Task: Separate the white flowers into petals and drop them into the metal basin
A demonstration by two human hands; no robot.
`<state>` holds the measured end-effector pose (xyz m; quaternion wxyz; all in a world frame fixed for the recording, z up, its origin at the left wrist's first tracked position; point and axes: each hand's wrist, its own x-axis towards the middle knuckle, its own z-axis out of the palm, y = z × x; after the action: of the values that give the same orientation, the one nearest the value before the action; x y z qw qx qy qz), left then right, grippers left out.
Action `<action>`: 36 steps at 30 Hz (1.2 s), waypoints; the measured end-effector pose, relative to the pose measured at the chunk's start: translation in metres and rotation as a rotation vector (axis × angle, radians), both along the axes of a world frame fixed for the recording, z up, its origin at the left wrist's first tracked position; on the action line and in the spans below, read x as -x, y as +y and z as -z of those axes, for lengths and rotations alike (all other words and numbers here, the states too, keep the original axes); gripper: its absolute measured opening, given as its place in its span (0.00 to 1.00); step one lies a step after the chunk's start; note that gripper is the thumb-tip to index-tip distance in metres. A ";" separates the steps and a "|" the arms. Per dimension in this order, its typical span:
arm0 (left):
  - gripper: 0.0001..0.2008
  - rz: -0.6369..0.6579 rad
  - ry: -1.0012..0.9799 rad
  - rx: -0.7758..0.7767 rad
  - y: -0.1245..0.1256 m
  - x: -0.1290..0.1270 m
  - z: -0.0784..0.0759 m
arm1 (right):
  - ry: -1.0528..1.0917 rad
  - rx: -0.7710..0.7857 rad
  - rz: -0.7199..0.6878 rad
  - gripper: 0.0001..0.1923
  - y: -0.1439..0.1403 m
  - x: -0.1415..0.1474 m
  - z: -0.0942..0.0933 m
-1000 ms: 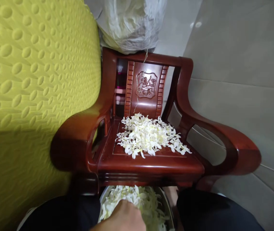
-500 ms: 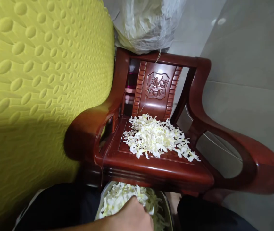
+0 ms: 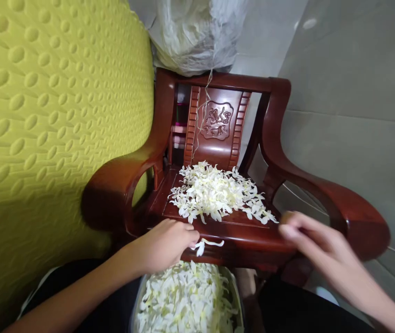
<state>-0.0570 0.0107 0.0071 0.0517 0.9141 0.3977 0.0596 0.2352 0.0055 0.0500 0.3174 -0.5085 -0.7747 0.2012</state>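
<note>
Glossy carved wooden chair point(image 3: 218, 231), left hand point(image 3: 164, 245) grip pinching slender white blossom point(image 3: 206, 243), right hand point(image 3: 308, 236) fingers spread.

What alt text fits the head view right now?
The left hand pinches a white flower above a bowl of flowers, while the right hand reaches over a small red wooden chair whose seat holds a flower pile.

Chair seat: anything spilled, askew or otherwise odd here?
Loose white flowers lie heaped directly on the wooden chair seat, an odd place for them. A thin string dangles over the backrest. Nothing looks damaged.
</note>
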 end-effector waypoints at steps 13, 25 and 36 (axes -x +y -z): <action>0.11 -0.145 -0.204 -0.039 0.002 -0.017 -0.006 | -0.001 0.135 -0.441 0.09 0.038 0.059 0.039; 0.08 -0.085 -0.424 0.217 0.001 -0.021 -0.014 | -0.026 0.173 -0.557 0.15 0.042 0.061 0.030; 0.09 -0.138 -0.556 0.222 0.024 -0.022 -0.016 | 0.005 0.097 -0.438 0.16 0.037 0.055 0.027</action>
<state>-0.0348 0.0349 0.0226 0.2539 0.8225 0.4334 0.2669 0.1803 0.0421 0.0229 0.2433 -0.3422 -0.8553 0.3036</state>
